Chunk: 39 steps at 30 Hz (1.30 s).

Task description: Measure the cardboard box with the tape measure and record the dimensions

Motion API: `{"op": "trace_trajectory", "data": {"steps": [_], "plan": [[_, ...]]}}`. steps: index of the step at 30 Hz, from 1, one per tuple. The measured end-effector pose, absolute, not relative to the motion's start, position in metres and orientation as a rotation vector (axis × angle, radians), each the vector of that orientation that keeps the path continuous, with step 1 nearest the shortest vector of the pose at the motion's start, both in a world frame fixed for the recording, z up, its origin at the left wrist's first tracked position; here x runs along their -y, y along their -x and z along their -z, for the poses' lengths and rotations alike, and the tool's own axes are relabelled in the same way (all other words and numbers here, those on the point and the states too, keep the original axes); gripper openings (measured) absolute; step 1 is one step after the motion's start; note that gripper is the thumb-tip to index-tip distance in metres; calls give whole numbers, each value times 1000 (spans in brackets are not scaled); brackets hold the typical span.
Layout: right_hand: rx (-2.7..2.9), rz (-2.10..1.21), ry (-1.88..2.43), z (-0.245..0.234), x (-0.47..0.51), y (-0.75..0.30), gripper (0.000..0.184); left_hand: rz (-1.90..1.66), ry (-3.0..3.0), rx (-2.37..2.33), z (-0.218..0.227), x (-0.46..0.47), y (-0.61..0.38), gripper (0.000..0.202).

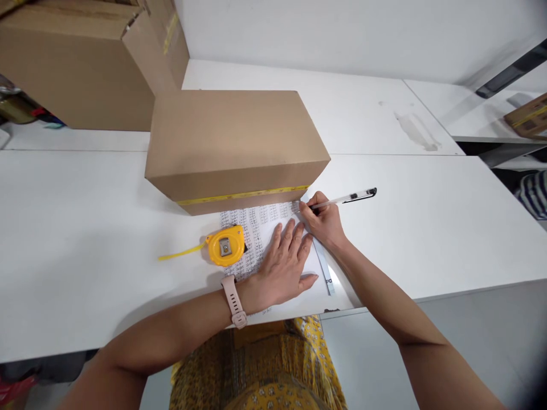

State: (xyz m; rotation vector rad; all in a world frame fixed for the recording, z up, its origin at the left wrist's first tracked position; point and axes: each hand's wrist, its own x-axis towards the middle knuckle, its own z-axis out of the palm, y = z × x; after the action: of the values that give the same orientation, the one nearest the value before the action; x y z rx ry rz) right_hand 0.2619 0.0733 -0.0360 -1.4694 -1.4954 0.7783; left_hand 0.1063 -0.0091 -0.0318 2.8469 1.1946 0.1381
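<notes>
My right hand (323,221) grips a pen (348,197) with a clear barrel and a black clip, its tip end down at the upper right of a paper sheet (270,222). Columns of small handwriting cover the left and top of that sheet. Fingers stretched out, my left hand (284,265) lies flat on the paper, holding nothing. To its left a yellow tape measure (226,246) rests on the sheet's left edge, with a short length of yellow strap or tape trailing left. Just behind the paper stands a closed cardboard box (237,134) with yellow tape along its front.
Another, larger cardboard box (81,68) with a raised flap stands at the back left. The white table (427,228) ends along a front edge near my body. A small taped box (530,117) sits at the far right, near a person's striped sleeve (534,193).
</notes>
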Motion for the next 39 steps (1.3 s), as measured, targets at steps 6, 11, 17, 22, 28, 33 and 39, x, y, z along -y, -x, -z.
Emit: {"op": "trace_trajectory", "data": {"steps": [6,11,17,22,28,33,39], "plan": [[1500,-759,1473,36,-74,-262,33,-137,-2838,-1198,32,9,-107,85],[1508,-758,1467,36,-74,-262,33,-149,-2827,-1203,33,9,-107,85],[1506,-766,1467,34,-74,-262,29,-146,-2828,-1188,33,9,-107,85],[1489,-751,1481,34,-74,-262,30,-157,-2824,-1202,34,9,-107,84],[1468,-754,1484,33,-74,-261,30,-176,-2824,-1199,34,9,-106,84],[1471,-758,1473,35,-74,-262,28,-188,-2820,-1197,35,9,-106,84],[1454,-748,1495,34,-74,-263,27,-152,-2818,-1196,33,9,-107,84]]}}
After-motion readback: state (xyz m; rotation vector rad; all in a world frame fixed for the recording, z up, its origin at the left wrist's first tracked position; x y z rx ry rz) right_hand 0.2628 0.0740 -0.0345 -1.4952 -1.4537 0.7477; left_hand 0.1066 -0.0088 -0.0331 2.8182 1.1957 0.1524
